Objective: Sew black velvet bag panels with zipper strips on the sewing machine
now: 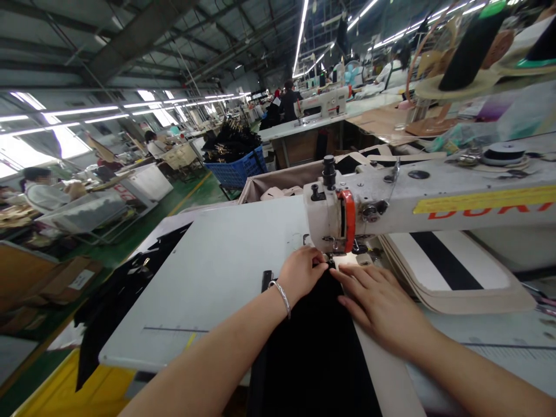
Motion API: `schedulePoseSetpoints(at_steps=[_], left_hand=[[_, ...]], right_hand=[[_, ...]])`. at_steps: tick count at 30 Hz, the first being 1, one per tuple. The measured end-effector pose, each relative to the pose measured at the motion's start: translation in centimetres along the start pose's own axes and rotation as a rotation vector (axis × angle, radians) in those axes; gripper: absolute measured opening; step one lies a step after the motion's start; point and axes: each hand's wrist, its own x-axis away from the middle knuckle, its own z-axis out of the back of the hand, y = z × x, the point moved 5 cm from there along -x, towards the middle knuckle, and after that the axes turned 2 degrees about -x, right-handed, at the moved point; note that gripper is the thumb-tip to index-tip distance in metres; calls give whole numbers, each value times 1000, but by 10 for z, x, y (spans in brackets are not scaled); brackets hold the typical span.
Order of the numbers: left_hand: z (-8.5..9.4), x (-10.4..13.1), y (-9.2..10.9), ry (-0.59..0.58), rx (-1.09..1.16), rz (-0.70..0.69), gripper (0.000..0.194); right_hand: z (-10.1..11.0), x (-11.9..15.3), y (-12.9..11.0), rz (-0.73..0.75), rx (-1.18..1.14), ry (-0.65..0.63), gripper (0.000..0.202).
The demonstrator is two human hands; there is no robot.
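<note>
A long black fabric panel [319,353] runs from the sewing machine's needle area down toward me, with a light beige piece [393,376] along its right side. My left hand [304,267] is closed, thumb and fingers pinching the black fabric just in front of the presser foot [330,258]. Flat on the fabric's right edge and the beige piece lies my right hand [377,301], fingers stretched toward the needle. Above both hands is the sewing machine head [328,217], with an orange band. The needle tip is too small to make out.
Stacked beige panels with a black stripe [460,292] lie right, under the machine arm [469,179]. Black pieces [130,284] hang over the left table edge. A blue crate [238,172] stands beyond; a thread cone [471,49] stands upper right. Other people sit at far tables.
</note>
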Motion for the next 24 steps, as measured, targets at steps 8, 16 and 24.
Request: schedulePoseSetpoints(at_steps=[8, 16, 24], left_hand=[[-3, 0, -2, 33, -33, -19, 7], [6, 10, 13, 8, -111, -53, 8], [6, 45, 28, -100, -198, -295, 26]], right_hand=[[-1, 2, 0, 27, 15, 33, 48], [-5, 4, 3, 22, 13, 18, 48], [-6, 1, 5, 2, -22, 37, 41]])
